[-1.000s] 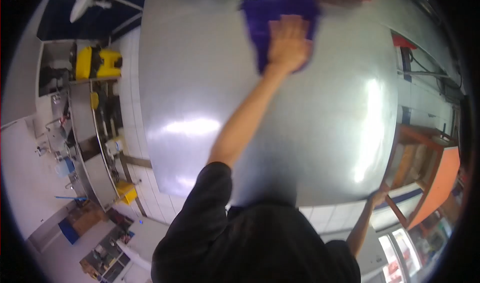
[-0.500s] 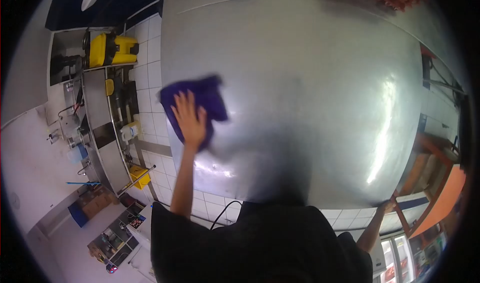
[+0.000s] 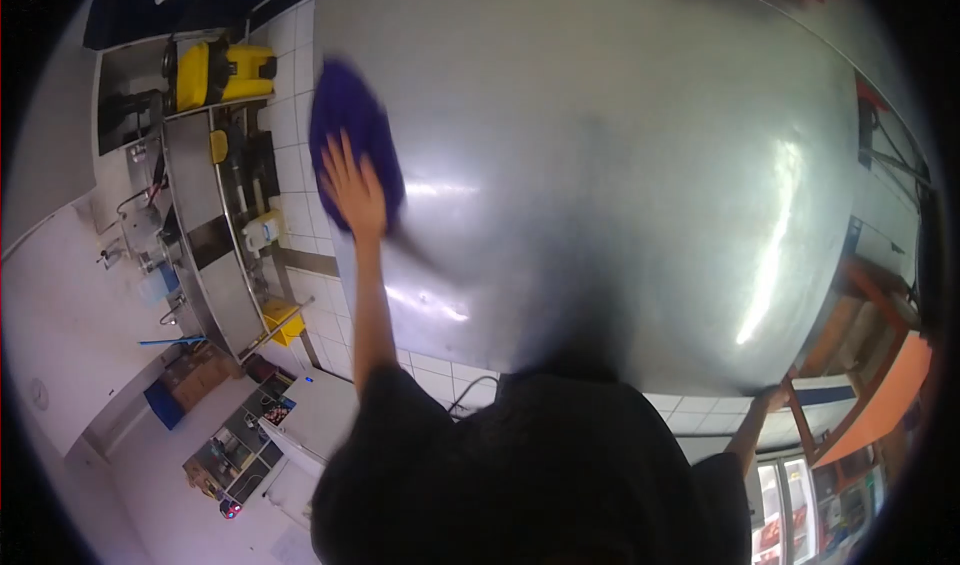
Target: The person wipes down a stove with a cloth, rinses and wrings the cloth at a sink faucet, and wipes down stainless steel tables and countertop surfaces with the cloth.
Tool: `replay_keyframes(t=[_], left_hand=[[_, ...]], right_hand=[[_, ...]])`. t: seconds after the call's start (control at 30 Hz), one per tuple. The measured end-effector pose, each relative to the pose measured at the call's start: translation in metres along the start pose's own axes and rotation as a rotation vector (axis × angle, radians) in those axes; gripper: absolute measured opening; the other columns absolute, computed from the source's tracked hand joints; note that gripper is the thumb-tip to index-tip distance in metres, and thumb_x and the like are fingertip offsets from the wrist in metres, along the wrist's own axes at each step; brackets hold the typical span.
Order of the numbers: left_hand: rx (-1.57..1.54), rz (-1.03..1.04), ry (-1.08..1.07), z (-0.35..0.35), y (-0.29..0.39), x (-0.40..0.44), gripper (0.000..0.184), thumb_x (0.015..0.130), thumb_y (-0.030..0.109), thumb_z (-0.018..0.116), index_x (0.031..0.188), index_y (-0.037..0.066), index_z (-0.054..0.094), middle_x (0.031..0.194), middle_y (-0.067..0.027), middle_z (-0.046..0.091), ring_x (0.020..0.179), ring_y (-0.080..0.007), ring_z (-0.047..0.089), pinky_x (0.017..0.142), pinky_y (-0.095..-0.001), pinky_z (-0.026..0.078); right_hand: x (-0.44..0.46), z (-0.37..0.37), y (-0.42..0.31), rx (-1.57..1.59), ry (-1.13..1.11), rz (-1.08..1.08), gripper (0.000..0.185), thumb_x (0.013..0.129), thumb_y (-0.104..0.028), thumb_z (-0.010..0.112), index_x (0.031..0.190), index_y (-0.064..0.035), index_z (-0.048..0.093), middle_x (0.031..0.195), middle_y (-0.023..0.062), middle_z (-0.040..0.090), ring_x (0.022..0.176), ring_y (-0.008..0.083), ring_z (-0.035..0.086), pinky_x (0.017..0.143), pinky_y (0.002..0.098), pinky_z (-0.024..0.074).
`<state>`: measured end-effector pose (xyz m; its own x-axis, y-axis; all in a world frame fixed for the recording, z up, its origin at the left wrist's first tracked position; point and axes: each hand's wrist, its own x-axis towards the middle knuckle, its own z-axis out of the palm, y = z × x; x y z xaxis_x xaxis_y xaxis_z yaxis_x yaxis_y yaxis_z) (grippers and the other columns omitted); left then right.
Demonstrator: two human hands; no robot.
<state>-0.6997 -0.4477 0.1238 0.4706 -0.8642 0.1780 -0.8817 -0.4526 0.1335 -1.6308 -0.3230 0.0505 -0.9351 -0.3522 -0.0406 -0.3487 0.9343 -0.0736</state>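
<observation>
The metal tabletop (image 3: 650, 135) is observed to be broad, smooth and reflective. Near its close right corner an orange panel (image 3: 882, 402) is noted. The purple cloth (image 3: 350, 103) is found at the tabletop's left edge, blurred in outline. It is judged light, soft and limp, not fragile, and likely to slide readily on smooth metal. Control is judged best from a flat palm at its middle; for lifting, a fold or corner should be pinched. The hands are well apart: the left hand (image 3: 355, 193) is laid over the cloth, fingers extended; the right hand (image 3: 768, 399) is placed at the tabletop's near right corner, its closure undeterminable.
</observation>
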Motion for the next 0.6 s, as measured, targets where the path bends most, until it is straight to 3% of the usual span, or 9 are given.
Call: replay_keyframes(t=[0.13, 0.2, 0.33, 0.43, 0.5, 0.53, 0.6], left_hand=[[0.076, -0.336, -0.181, -0.036, -0.023, -0.216, 0.065, 0.102, 0.044, 0.027, 0.155, 0.007, 0.023, 0.161, -0.0186, 0.019, 0.15, -0.0377, 0.012, 0.118, -0.0575, 0.005], [0.081, -0.348, -0.182, -0.039, -0.024, -0.21, 0.064, 0.103, 0.043, 0.026, 0.155, 0.006, 0.023, 0.161, -0.0168, 0.019, 0.15, -0.0367, 0.012, 0.118, -0.0566, 0.006], [0.093, -0.109, 0.01, 0.003, -0.053, -0.052, 0.058, 0.104, 0.036, 0.028, 0.154, 0.007, 0.025, 0.16, -0.0155, 0.022, 0.149, -0.0354, 0.017, 0.119, -0.0521, 0.011], [0.006, 0.088, 0.109, 0.053, -0.06, 0.13, 0.056, 0.104, 0.037, 0.035, 0.153, 0.011, 0.03, 0.152, -0.0207, 0.037, 0.138, -0.0375, 0.039, 0.112, -0.0478, 0.032], [-0.03, -0.108, -0.02, 0.067, -0.04, 0.227, 0.061, 0.101, 0.047, 0.036, 0.151, 0.014, 0.033, 0.146, -0.0219, 0.044, 0.127, -0.0413, 0.05, 0.102, -0.0494, 0.043], [-0.076, -0.115, 0.038, 0.082, -0.043, 0.255, 0.064, 0.098, 0.051, 0.036, 0.15, 0.014, 0.035, 0.141, -0.0216, 0.05, 0.122, -0.0416, 0.054, 0.101, -0.0492, 0.043], [-0.069, -0.173, 0.036, 0.084, -0.04, 0.266, 0.062, 0.097, 0.052, 0.037, 0.144, 0.012, 0.043, 0.126, -0.0202, 0.062, 0.115, -0.0424, 0.059, 0.098, -0.0498, 0.045]], right_hand=[[0.002, 0.003, 0.006, -0.023, 0.018, 0.026, 0.057, 0.094, -0.045, 0.039, 0.112, 0.003, 0.064, 0.113, 0.0275, 0.066, 0.106, 0.0425, 0.063, 0.089, 0.0505, 0.0504], [-0.001, 0.002, 0.003, -0.037, 0.015, 0.027, 0.057, 0.093, -0.045, 0.039, 0.112, 0.0027, 0.064, 0.113, 0.0274, 0.066, 0.106, 0.0424, 0.063, 0.089, 0.0504, 0.0506], [-0.002, -0.001, 0.004, -0.053, 0.022, 0.032, 0.056, 0.093, -0.045, 0.04, 0.112, 0.0019, 0.065, 0.112, 0.0271, 0.066, 0.105, 0.0421, 0.064, 0.088, 0.0501, 0.051], [-0.003, 0.0, 0.002, -0.067, 0.022, 0.019, 0.056, 0.093, -0.045, 0.04, 0.112, 0.0014, 0.065, 0.112, 0.0269, 0.067, 0.104, 0.0419, 0.064, 0.088, 0.0499, 0.0513], [-0.002, -0.002, 0.006, -0.076, 0.031, 0.016, 0.056, 0.093, -0.044, 0.04, 0.112, 0.001, 0.066, 0.112, 0.0268, 0.067, 0.104, 0.0418, 0.064, 0.087, 0.0497, 0.0516], [-0.001, -0.004, 0.008, -0.079, 0.04, 0.01, 0.056, 0.093, -0.044, 0.04, 0.112, 0.0009, 0.066, 0.111, 0.0267, 0.067, 0.104, 0.0418, 0.064, 0.087, 0.0497, 0.0517], [0.003, -0.008, 0.011, -0.09, 0.046, -0.01, 0.055, 0.093, -0.044, 0.04, 0.112, 0.0005, 0.066, 0.111, 0.0266, 0.067, 0.103, 0.0416, 0.065, 0.087, 0.0495, 0.0519]])
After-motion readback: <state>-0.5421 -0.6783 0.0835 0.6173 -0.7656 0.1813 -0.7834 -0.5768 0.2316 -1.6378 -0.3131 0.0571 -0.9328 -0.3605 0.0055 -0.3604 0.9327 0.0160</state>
